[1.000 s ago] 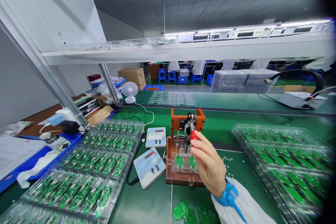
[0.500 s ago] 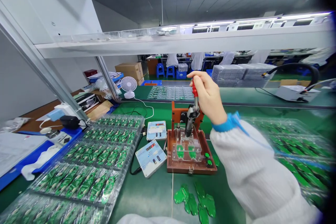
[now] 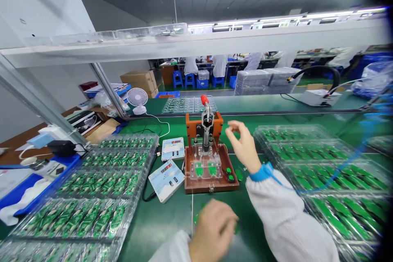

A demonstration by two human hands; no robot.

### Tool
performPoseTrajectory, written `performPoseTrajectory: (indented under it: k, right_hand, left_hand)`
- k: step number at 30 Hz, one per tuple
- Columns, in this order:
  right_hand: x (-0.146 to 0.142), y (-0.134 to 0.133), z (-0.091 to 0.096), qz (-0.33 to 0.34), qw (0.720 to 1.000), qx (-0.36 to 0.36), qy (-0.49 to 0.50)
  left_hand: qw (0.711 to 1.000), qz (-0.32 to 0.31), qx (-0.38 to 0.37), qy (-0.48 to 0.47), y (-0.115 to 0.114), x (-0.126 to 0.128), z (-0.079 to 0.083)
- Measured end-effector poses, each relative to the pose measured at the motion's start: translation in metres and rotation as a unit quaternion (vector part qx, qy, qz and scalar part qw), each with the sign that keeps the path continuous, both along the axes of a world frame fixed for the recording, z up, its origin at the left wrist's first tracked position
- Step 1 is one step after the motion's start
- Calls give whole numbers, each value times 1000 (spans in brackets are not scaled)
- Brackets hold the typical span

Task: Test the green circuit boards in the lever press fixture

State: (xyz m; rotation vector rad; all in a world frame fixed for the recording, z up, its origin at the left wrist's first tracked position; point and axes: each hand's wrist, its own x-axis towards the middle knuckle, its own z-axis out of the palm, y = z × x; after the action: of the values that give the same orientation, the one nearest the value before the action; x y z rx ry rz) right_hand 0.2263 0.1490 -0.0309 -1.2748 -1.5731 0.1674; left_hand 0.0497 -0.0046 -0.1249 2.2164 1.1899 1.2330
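A toggle clamp (image 3: 207, 125) with a red grip (image 3: 204, 100) stands upright on a brown test fixture (image 3: 227, 159). Under its clear pressing plate (image 3: 201, 175) lie two green circuit boards (image 3: 211, 168). Just right of the clamp, apart from it, my right hand (image 3: 245, 146) is in the air, fingers curved and spaced from the thumb, nothing visible in them. A blue wrist strap (image 3: 260, 173) circles that wrist. Low in front, my left hand (image 3: 213, 229) is smeared by motion above loose green boards (image 3: 196, 217) and mostly covers them. Its grip is unclear.
Two counter boxes (image 3: 166, 180) with red digits sit left of the fixture. A clear tray (image 3: 92, 190) of populated boards lies left; another tray (image 3: 310, 163) of green boards lies right. A small fan (image 3: 137, 98) stands behind. A white shelf (image 3: 153, 49) crosses above.
My right hand has let go of the red grip and moved down and right of it. My left hand has come into view over the loose boards. The whole view has turned rightward.
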Motion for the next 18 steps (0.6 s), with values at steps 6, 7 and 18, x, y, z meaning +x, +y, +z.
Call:
performPoseTrajectory:
  k: [6,7,18]
  right_hand:
    - [-12,-58,-93,58,994,-70,-59]
    - [-17,-61,-97,63,993,-76,-64]
    - [-20,-63,-80,180,965,-181,57]
  left_hand:
    - [990,130,-29,49,76,-59,8]
    - [989,128,-32,69,85,-61,8]
    - [987,154,-47,-9,81,-51,7]
